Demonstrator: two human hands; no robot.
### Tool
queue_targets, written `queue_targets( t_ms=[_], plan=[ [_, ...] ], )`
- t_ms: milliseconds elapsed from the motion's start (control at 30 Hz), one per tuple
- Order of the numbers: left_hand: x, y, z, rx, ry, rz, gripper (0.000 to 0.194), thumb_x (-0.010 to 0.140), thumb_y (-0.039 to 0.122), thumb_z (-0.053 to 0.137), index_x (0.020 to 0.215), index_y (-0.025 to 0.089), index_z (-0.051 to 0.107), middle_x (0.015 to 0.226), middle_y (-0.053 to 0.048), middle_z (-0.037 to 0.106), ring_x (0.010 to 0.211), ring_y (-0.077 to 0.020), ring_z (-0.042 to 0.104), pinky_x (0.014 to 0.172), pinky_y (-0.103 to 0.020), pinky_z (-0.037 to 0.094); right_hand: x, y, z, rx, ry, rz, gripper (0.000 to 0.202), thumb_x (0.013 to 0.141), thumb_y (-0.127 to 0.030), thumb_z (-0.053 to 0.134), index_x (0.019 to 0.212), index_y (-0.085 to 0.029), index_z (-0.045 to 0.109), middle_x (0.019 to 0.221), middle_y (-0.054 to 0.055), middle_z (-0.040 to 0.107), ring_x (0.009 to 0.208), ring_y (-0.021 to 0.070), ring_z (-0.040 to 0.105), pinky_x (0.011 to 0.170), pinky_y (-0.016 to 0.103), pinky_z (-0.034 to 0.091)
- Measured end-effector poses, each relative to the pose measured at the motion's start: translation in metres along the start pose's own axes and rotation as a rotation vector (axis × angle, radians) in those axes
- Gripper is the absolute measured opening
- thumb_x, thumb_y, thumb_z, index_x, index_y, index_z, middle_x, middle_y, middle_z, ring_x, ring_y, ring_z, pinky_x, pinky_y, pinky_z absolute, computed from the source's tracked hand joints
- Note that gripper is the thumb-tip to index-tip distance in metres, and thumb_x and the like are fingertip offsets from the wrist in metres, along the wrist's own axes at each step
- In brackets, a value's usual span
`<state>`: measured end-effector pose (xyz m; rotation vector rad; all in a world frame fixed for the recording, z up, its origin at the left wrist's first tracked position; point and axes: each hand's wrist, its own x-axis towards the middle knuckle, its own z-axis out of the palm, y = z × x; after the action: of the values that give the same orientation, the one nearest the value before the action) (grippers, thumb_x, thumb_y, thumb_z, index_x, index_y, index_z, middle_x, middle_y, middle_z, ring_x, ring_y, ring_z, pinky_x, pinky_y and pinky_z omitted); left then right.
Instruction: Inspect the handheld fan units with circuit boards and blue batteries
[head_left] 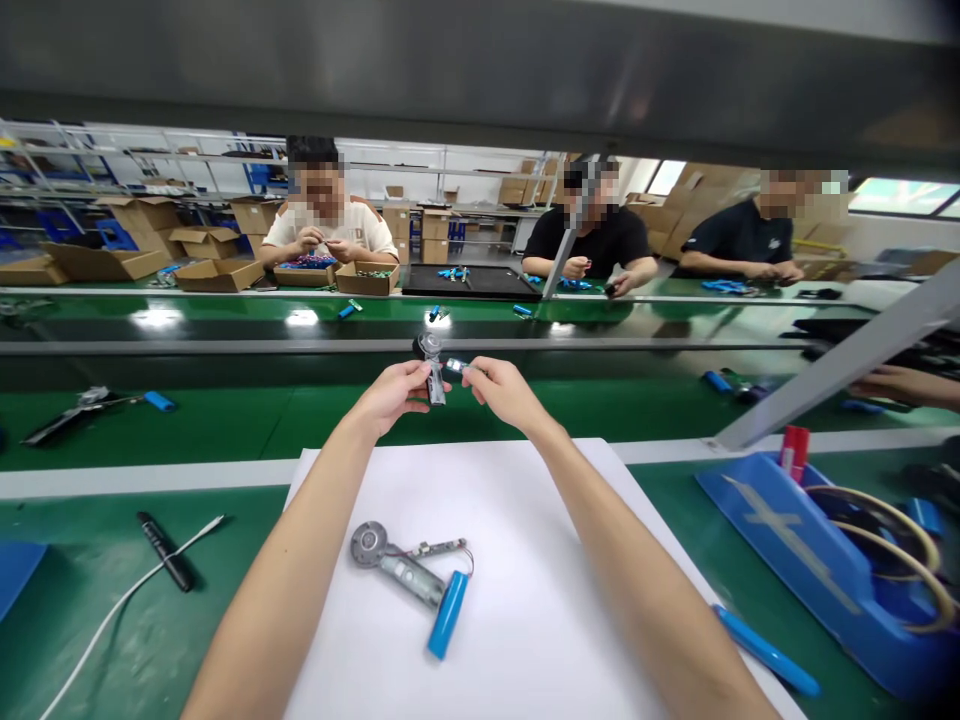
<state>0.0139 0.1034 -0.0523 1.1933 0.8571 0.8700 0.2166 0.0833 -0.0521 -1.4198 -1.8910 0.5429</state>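
My left hand [394,395] is closed on a grey device body with a round head [435,380], held up over the green belt beyond the white sheet. To its right, my right hand [501,388] pinches a small circuit board [455,367], close beside the device body. Whether a wire joins the two is too small to tell. On the white sheet [525,560] between my forearms lies a second device body [409,575], round head to the left. A thin circuit board [439,547] and a blue cylindrical battery [448,615] lie against it, with thin wires near them.
A blue bin [795,560] holding rings and red cylinders stands right, near a blue tool [766,650]. A black pen [165,550] and white cable [112,610] lie left. A slanted metal post [840,355] rises right. Several people work across the belt; a co-worker's hand [900,385] shows right.
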Motion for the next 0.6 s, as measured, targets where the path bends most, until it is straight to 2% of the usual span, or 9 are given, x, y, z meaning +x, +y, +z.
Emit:
queue_targets(
  t_ms=[167, 233, 267, 333, 400, 467, 600],
  plan=[
    [0.004, -0.007, -0.003, 0.038, -0.018, -0.031, 0.027, 0.095, 0.035, 0.057, 0.11, 0.014, 0.065, 0.105, -0.015, 0.074, 0.082, -0.0174, 0.068, 0.068, -0.028, 0.051, 0.001, 0.005, 0.004, -0.224, -0.005, 0.035, 0.032, 0.096, -0.035, 0.037, 0.079, -0.019, 0.059, 0.067, 0.002, 0.061, 0.067, 0.0173, 0.056, 0.064, 0.028, 0.041],
    [0.006, -0.011, -0.003, 0.059, -0.003, -0.042, 0.027, 0.096, 0.035, 0.056, 0.111, 0.014, 0.064, 0.105, -0.015, 0.074, 0.083, -0.0171, 0.068, 0.069, -0.027, 0.052, 0.0, 0.007, 0.005, -0.337, -0.034, 0.043, 0.032, 0.099, -0.035, 0.038, 0.091, -0.017, 0.063, 0.085, 0.008, 0.069, 0.085, 0.0237, 0.062, 0.077, 0.034, 0.045],
    [0.007, -0.013, -0.003, 0.074, 0.015, -0.049, 0.026, 0.096, 0.035, 0.056, 0.11, 0.014, 0.064, 0.104, -0.015, 0.074, 0.082, -0.0167, 0.068, 0.069, -0.027, 0.052, -0.001, 0.009, 0.006, -0.395, -0.047, 0.047, 0.031, 0.099, -0.034, 0.04, 0.101, -0.016, 0.064, 0.1, 0.012, 0.07, 0.1, 0.0279, 0.062, 0.086, 0.038, 0.045],
    [0.011, -0.02, 0.0, 0.117, 0.064, -0.07, 0.024, 0.096, 0.034, 0.056, 0.108, 0.014, 0.062, 0.099, -0.014, 0.075, 0.078, -0.0159, 0.068, 0.067, -0.025, 0.052, -0.004, 0.014, 0.012, -0.498, -0.074, 0.06, 0.034, 0.099, -0.031, 0.046, 0.126, -0.013, 0.058, 0.136, 0.02, 0.058, 0.132, 0.0353, 0.045, 0.106, 0.048, 0.035],
    [0.016, -0.028, 0.002, 0.176, 0.12, -0.095, 0.021, 0.095, 0.033, 0.057, 0.102, 0.015, 0.061, 0.093, -0.012, 0.075, 0.072, -0.0149, 0.067, 0.063, -0.024, 0.051, -0.006, 0.02, 0.018, -0.573, -0.125, 0.091, 0.05, 0.097, -0.028, 0.054, 0.143, -0.012, 0.045, 0.158, 0.021, 0.035, 0.148, 0.0381, 0.023, 0.116, 0.056, 0.021],
    [0.02, -0.035, 0.003, 0.254, 0.186, -0.117, 0.017, 0.093, 0.032, 0.059, 0.095, 0.015, 0.06, 0.089, -0.01, 0.074, 0.067, -0.014, 0.066, 0.062, -0.024, 0.052, -0.007, 0.023, 0.023, -0.62, -0.21, 0.132, 0.06, 0.094, -0.029, 0.061, 0.148, -0.011, 0.041, 0.161, 0.021, 0.029, 0.15, 0.0402, 0.017, 0.118, 0.061, 0.016],
    [0.025, -0.045, -0.008, 0.485, 0.34, -0.159, 0.014, 0.089, 0.027, 0.06, 0.081, 0.015, 0.061, 0.078, -0.007, 0.07, 0.065, -0.0166, 0.066, 0.065, -0.028, 0.054, -0.011, 0.013, 0.021, -0.672, -0.36, 0.174, 0.047, 0.094, -0.033, 0.061, 0.135, -0.011, 0.056, 0.148, 0.022, 0.047, 0.146, 0.0412, 0.028, 0.114, 0.061, 0.025]
  ],
)
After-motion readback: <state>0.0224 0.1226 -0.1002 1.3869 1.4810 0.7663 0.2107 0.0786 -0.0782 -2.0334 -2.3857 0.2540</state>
